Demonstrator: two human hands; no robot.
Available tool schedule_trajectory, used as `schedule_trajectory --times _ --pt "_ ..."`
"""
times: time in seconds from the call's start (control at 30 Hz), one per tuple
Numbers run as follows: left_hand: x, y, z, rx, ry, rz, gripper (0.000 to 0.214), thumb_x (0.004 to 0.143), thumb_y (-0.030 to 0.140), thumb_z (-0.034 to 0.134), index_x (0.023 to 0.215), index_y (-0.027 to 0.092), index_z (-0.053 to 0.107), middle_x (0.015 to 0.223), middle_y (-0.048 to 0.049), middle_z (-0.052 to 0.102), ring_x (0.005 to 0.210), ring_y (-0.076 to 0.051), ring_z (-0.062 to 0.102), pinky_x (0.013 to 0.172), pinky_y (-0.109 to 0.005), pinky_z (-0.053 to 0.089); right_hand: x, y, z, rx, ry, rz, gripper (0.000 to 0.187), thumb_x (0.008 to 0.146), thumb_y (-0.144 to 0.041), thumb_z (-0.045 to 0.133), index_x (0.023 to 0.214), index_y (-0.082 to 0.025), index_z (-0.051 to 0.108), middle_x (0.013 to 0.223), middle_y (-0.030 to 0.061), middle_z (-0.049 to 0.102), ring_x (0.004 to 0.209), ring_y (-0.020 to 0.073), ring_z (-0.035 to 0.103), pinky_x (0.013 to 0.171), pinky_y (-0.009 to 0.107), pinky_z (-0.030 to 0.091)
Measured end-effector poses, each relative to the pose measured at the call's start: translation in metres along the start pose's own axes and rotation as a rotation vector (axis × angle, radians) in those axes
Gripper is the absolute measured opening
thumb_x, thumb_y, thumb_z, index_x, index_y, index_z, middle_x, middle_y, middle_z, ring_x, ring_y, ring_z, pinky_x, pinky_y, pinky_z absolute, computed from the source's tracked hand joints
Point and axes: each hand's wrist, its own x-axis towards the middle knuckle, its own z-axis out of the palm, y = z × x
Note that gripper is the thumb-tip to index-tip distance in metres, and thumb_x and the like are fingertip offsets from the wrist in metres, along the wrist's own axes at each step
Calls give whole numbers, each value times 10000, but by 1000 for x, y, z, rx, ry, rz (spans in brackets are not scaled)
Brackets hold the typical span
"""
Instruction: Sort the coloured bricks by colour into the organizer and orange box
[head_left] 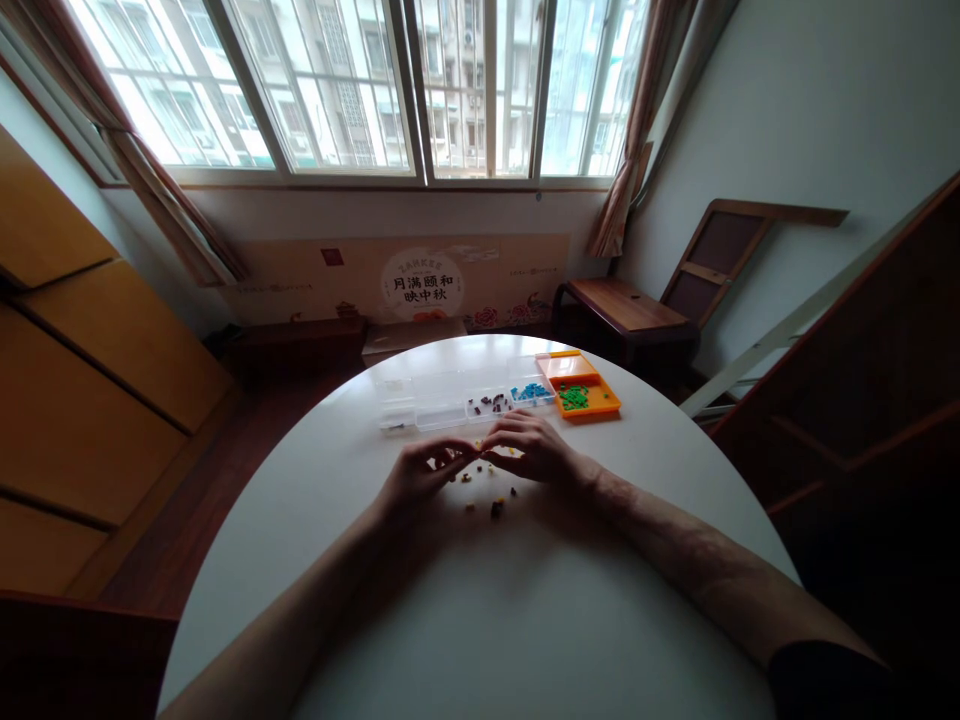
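Over the white round table, my left hand (426, 468) and my right hand (534, 446) meet at their fingertips. Both are closed in a pinch, and whatever lies between the fingers is too small to make out. Under and in front of them are scattered several tiny yellow, brown and dark pieces, among them a dark piece (496, 509). Just beyond my hands, clear plastic boxes (441, 412) stand in a row. One compartment has dark pieces (491, 403), another has blue pieces (529, 391). To their right, an orange box (604, 402) with its lid raised holds green pieces (574, 397).
The curved edge of the white table (465, 640) runs around my arms. Behind it stand a wooden stool (630, 303) and a long printed cardboard panel (300, 275) under the window. Wooden cabinets (82, 390) are at the left, a folded wooden frame (716, 260) at the right.
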Motion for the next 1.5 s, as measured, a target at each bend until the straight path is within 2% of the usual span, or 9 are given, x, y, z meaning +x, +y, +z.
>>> schedule_trajectory --times 0.17,0.27,0.43,0.6,0.77,0.9,1.13,1.27,1.5 --pt "1 4 -2 76 40 73 226 1009 415 795 1027 202 865 1003 -89 830 780 -166 713 668 -256 555 1 -4 -1 12 14 27 36 1062 -249 722 1071 -266 753 951 25 812 880 204 740 880 371 555" --pt "0 6 -12 169 41 93 187 1029 370 758 1038 203 841 1002 -76 808 755 -149 692 658 -252 537 -1 1 0 -21 88 136 54 1063 -259 715 1023 -259 751 927 21 804 876 204 731 887 374 547" --pt "-5 4 -38 432 -107 168 126 966 242 723 1040 230 824 1058 -53 793 706 -129 627 702 -264 542 -7 21 2 -147 263 442 122 1069 -303 705 974 -249 759 906 26 783 849 224 697 894 392 525" --pt "-7 1 -47 584 -206 199 188 915 273 762 1088 263 836 1111 -51 793 708 -144 622 697 -282 530 -10 26 1 -242 249 585 119 1057 -310 706 976 -248 766 934 40 781 902 255 690 939 418 504" --pt "-6 -4 -47 550 -217 178 130 998 297 718 982 258 840 1055 -46 802 704 -132 635 665 -256 505 -8 17 0 -234 173 519 115 1044 -260 685 957 -244 759 951 44 784 937 254 682 958 422 496" --pt "-4 -3 -38 372 -168 141 173 1035 332 712 973 231 838 1019 -62 802 709 -129 650 667 -247 519 -6 14 -1 -181 167 463 108 1041 -240 674 966 -246 751 956 45 789 933 245 689 961 421 508" --pt "-1 7 -10 101 75 -44 311 988 498 806 967 192 858 883 -65 803 725 -158 638 639 -252 490 0 -2 1 -41 -35 94 103 1057 -366 729 1073 -268 754 995 40 810 948 230 714 949 407 547" --pt "0 8 0 39 89 -126 359 948 543 832 950 185 863 797 -40 781 650 -143 601 592 -241 461 0 -2 2 -50 -62 62 177 1053 -449 759 1096 -277 765 994 46 810 936 233 719 956 412 562" --pt "1 6 7 14 61 -148 365 950 547 826 944 186 880 831 -62 823 687 -167 666 606 -246 497 -1 -1 -1 -42 -30 29 185 1054 -464 766 1087 -282 775 965 35 801 915 221 716 956 404 565"
